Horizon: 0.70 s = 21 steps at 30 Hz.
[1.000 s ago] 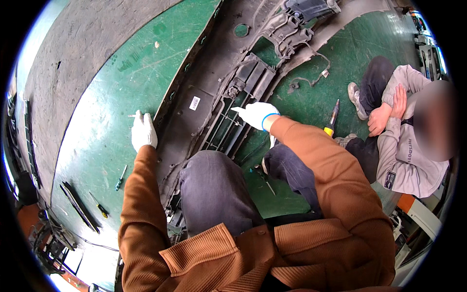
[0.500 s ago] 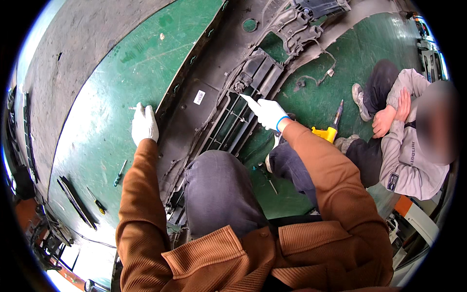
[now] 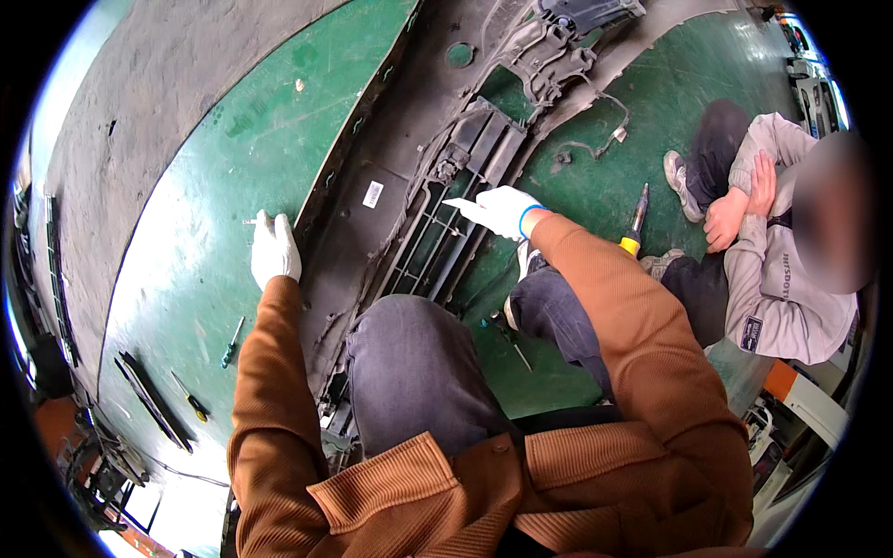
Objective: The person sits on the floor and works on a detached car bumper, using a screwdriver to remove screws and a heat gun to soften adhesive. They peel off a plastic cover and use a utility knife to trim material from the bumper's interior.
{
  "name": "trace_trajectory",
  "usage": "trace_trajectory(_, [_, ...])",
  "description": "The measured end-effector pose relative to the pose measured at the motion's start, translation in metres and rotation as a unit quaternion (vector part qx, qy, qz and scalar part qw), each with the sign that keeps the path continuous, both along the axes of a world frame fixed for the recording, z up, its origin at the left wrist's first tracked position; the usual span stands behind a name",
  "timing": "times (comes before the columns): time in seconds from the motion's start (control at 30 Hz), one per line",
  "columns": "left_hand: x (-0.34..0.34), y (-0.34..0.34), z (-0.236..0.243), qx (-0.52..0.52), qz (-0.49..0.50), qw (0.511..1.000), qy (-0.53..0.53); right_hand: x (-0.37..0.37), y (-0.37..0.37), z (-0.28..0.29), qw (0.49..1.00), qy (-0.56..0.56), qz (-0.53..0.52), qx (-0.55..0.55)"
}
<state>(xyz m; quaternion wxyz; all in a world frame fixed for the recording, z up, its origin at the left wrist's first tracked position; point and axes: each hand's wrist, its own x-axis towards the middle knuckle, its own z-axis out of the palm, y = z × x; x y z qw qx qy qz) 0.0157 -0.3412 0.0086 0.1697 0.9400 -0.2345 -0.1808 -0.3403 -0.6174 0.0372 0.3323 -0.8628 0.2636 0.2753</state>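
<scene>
A dark car bumper (image 3: 346, 216) lies face down across the green floor, running from my knee to the far right. Over its slatted grille (image 3: 423, 244) hovers my right hand (image 3: 502, 210) in a white glove with a blue cuff. Its index finger is stretched out toward the slats and the other fingers are loosely curled, with nothing seen in them. Left of the bumper's edge is my left hand (image 3: 276, 251), also gloved. Between its fingers sticks out a thin white stick (image 3: 249, 222), perhaps a cigarette; its kind is not certain.
Screwdrivers (image 3: 232, 342) and a black trim strip (image 3: 153, 402) lie at left. Beyond my right sleeve stands a yellow tool with a metal nozzle (image 3: 639, 219). Another screwdriver (image 3: 512, 339) lies by my right leg. A person in grey (image 3: 786, 251) squats at right, forearms crossed.
My right hand has shifted left and a little nearer over the grille, finger still outstretched. My right sleeve now covers more of the yellow tool. My left hand stays almost in place.
</scene>
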Motion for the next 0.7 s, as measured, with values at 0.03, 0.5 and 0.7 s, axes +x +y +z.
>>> trace_trajectory(0.03, [0.001, -0.002, -0.002, -0.003, 0.001, 1.0, -0.001, -0.002, -0.002, -0.009, 1.0, -0.005, -0.001, -0.003])
trace_trajectory(0.5, [0.006, 0.01, -0.009, 0.009, 0.001, 0.999, -0.037, 0.034, 0.052, 0.034, 0.877, 0.038, -0.436, 0.2])
trace_trajectory(0.7, [0.017, 0.022, -0.031, 0.076, -0.129, 0.987, -0.052, 0.004, 0.076, 0.011, 0.953, 0.007, -0.217, 0.21])
